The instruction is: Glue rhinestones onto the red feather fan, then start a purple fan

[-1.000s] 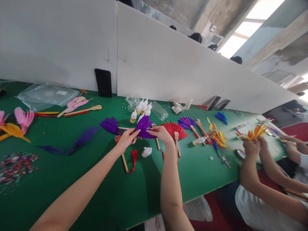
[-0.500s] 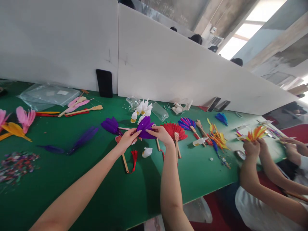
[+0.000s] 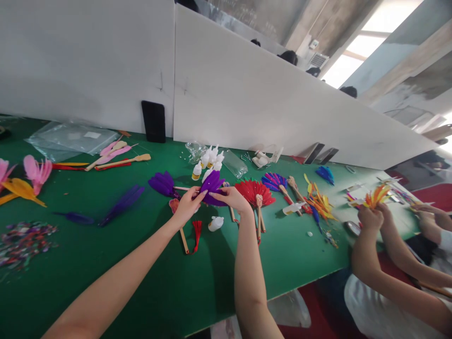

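Between my two hands is a spread of purple feathers (image 3: 212, 183), held up above the table. My left hand (image 3: 189, 203) pinches its lower left side with thumb and fingers. From the right, my right hand (image 3: 233, 197) grips the feathers' lower right edge, thumb on top. Just left of them lies a purple feather fan (image 3: 162, 183) with a pale handle. A wooden handle with a red tassel (image 3: 197, 235) rests below my left hand. A white glue bottle (image 3: 215, 223) lies below the feathers, and a red feather fan (image 3: 257, 191) is beside my right hand.
Several glue bottles (image 3: 197, 171) stand behind my hands. Loose purple feathers (image 3: 122, 205), pink feathers (image 3: 38, 173) and a heap of coloured scraps (image 3: 26, 245) lie left. A phone (image 3: 153, 121) leans on the white partition (image 3: 282, 103). A co-worker's hands (image 3: 374, 216) hold orange feathers at right.
My right thumb and fingers have shifted slightly left along the purple feathers, whose right side now sits a little lower. My left hand keeps its place.
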Tool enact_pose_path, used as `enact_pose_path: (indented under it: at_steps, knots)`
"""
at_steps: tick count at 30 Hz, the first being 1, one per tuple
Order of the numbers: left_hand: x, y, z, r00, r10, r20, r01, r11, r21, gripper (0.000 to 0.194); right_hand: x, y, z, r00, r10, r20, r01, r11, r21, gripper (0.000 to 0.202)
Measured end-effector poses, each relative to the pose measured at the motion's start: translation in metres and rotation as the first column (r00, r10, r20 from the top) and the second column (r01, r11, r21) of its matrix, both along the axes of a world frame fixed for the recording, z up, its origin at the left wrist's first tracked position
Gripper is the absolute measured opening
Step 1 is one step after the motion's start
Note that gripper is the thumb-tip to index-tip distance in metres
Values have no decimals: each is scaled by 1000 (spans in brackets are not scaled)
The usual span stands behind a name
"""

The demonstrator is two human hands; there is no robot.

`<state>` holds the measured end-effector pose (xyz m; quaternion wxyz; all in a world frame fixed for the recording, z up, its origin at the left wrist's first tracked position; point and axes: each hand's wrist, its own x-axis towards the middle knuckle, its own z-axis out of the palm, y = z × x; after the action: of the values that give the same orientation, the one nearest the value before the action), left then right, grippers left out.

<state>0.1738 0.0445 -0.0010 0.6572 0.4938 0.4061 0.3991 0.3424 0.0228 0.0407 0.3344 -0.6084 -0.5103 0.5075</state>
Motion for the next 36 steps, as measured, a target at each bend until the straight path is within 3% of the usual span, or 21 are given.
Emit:
enact_pose_path:
  at_steps: [7, 21, 36]
  knots:
    - [1, 1, -2, 1000, 24, -2, -24, 1000, -12, 38, -6, 5, -7, 997, -55, 49, 50, 995, 88, 37]
    - [3, -2, -4, 998, 62, 16, -60, 992, -112, 45, -4, 8, -16, 997, 69, 24, -71, 994, 81, 37]
    - [-1, 1, 0, 998, 46, 47, -40, 991, -125, 47, -7, 6, -12, 1000, -15, -23, 17, 995, 96, 37]
